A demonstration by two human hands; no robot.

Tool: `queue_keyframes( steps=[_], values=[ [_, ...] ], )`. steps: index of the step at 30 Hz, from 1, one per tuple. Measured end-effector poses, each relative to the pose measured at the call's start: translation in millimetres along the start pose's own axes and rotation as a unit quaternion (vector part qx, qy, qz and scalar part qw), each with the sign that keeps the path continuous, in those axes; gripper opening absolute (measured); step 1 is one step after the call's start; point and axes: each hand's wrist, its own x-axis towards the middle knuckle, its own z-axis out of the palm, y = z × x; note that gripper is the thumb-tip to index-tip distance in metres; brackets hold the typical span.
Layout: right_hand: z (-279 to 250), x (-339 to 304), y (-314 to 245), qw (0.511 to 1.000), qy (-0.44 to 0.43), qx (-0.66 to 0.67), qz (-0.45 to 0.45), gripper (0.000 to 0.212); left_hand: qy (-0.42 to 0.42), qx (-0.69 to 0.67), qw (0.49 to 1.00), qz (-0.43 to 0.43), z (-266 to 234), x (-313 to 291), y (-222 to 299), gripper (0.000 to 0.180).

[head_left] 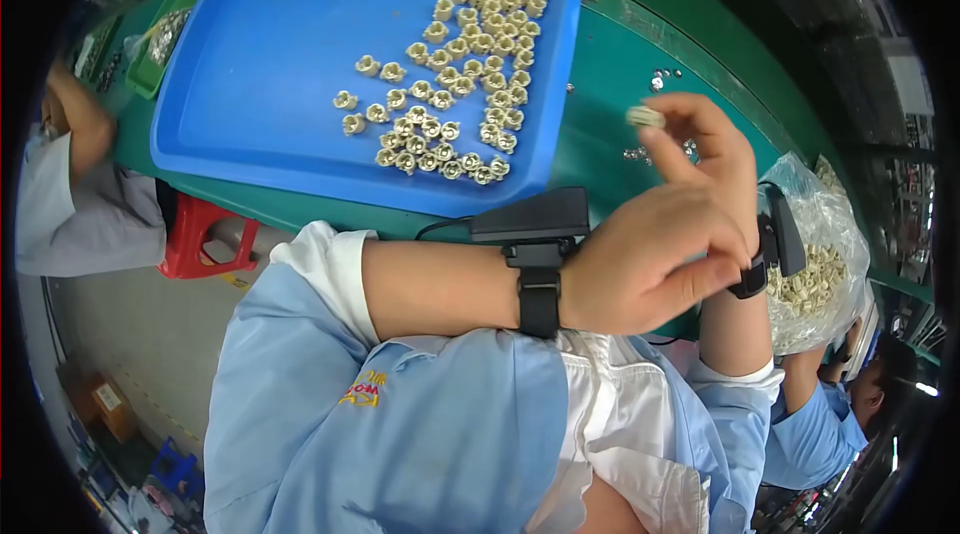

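Observation:
My right hand [710,144] pinches a small cream socket-like part [645,117] between thumb and fingertips, above the green tabletop beside the blue tray [565,54]. My left hand [650,259] crosses over in front of my right wrist, next to its black wristband [750,279]. Its fingers are curled in toward the thumb; whatever lies between them is hidden. Many similar cream parts [440,94] stand in the tray, crowded along its right side. Those in the nearer rows show shiny metal inside. Small shiny metal pieces [657,84] lie on the green table [610,64] around my right hand.
A clear plastic bag [815,279] of loose cream pieces sits right of my right wrist. A green bin [150,54] with metal pieces stands beyond the tray's left side. One person's arm [80,119] is at far left, beside a red stool [205,234]; another person [825,434] is at lower right.

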Motion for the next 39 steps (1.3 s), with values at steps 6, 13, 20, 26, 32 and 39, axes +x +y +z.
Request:
queue_keyframes(
  steps=[6,13,20,26,32,39],
  values=[
    [67.5,29.5,-35.2,0.922,-0.133,-0.184,-0.313,0.014,-0.048,0.137,0.963,0.226,-9.7,-11.1,16.3,0.018],
    [106.8,44.0,-28.3,0.877,-0.157,-0.247,-0.381,0.02,-0.019,0.107,0.967,0.231,-5.5,-9.4,21.4,0.017],
    [110.5,42.8,-21.8,0.899,-0.136,-0.205,-0.362,0.02,-0.023,0.097,0.976,0.192,-4.9,-8.4,23.1,0.015],
    [55.9,29.9,-20.8,0.92,-0.084,-0.23,-0.305,0.019,-0.033,0.105,0.982,0.153,-3.9,-9.0,13.2,0.013],
    [-63.5,-42.3,17.5,0.975,0.141,-0.167,-0.043,0.018,-0.076,0.149,0.983,-0.078,-6.9,-6.7,-1.6,0.01],
    [-135.8,-122.8,105.7,0.903,0.26,-0.3,0.165,0.026,-0.223,0.231,0.932,-0.168,-7.9,-15.4,-7.6,0.011]
  ],
)
